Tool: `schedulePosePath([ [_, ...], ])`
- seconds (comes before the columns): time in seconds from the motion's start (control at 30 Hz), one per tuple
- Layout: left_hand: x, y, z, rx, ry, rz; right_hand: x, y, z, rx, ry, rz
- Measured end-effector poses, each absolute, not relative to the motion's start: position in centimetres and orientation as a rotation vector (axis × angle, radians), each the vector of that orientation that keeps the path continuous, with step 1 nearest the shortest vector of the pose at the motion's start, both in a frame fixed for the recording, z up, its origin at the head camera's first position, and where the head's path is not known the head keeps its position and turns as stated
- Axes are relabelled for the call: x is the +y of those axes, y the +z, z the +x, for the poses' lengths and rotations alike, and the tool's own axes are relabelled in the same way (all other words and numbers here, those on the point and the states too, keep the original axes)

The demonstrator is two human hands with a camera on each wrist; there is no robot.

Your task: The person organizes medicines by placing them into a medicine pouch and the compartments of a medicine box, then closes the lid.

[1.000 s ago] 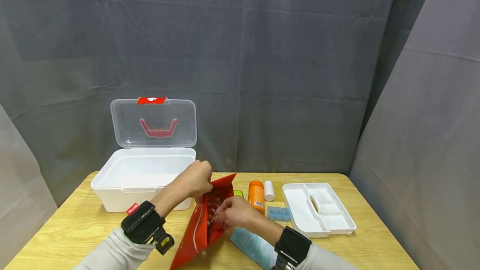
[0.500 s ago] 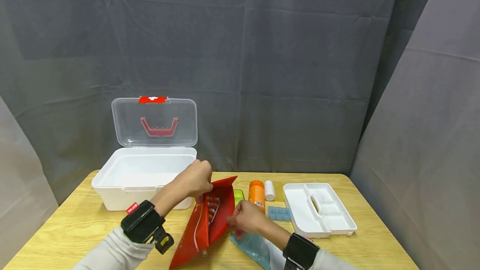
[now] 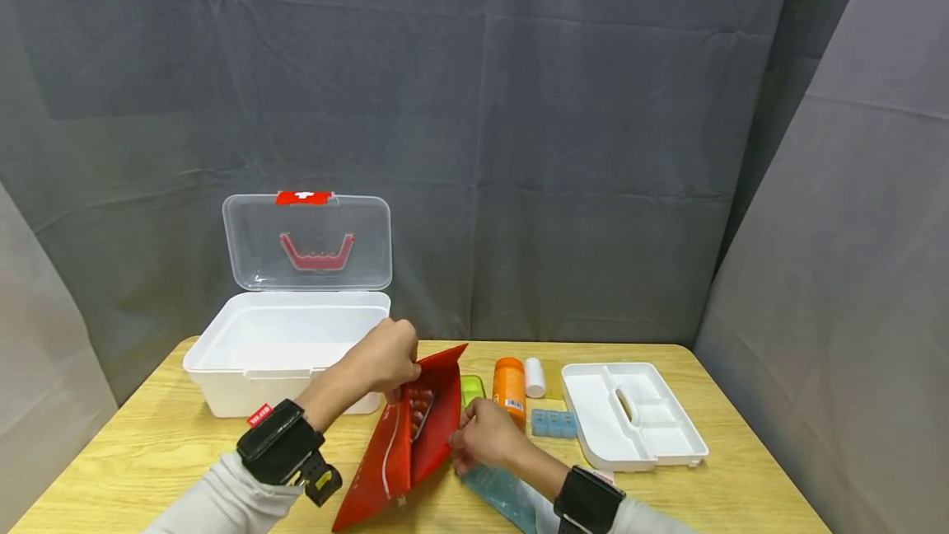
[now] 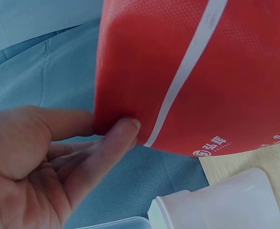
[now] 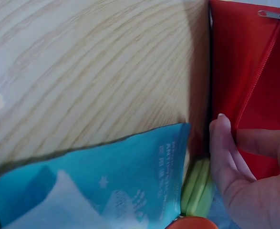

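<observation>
Nearest the lens, a black wrist strap on the left forearm, bearing a red tag with white lettering too small to make out; a second black strap on the right; a blue packet lies flat on the wood-grain table, partly beneath the right forearm, its print including a line that begins "ANTI" and a row of Chinese characters; just beside it, the red pouch stands tilted on the table, mouth gaping, a blister strip inside; right hand pinches the pouch's near-side edge between thumb and fingers; left hand pinches its upper edge, thumb against fingers; pouch face carries a white stripe and a round logo with two white Chinese characters (smaller characters further along, cut by the frame edge); beyond the right hand, a blue compartment case, a green item, an orange bottle showing a barcode, and a small white bottle; to their right, a divided white tray; to the left, a white box, its clear lid raised, with red handle and red latch marked by a white cross; grey cloth behind.
</observation>
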State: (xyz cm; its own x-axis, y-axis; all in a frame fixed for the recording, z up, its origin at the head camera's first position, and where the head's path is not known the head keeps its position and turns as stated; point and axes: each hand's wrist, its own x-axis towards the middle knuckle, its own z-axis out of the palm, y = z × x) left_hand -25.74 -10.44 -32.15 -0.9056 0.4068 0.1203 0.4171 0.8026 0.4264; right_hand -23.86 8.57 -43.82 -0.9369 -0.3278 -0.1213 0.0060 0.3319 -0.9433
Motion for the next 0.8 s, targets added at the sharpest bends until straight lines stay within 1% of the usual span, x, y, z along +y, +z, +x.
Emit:
schedulePosePath([
  [0.3,-10.0,-31.7,-24.9,-3.095,-0.772,-0.539,8.1,-43.4,-24.0,2.285,-1.69,-0.239],
  [0.5,-10.0,-31.6,-23.9,-3.203,-0.796,-0.574,8.1,-43.3,-23.8,2.269,-1.711,-0.241],
  [0.8,-10.5,-32.2,-22.9,-3.262,-1.043,-0.578,8.2,-43.3,-24.0,2.285,-1.679,-0.224],
])
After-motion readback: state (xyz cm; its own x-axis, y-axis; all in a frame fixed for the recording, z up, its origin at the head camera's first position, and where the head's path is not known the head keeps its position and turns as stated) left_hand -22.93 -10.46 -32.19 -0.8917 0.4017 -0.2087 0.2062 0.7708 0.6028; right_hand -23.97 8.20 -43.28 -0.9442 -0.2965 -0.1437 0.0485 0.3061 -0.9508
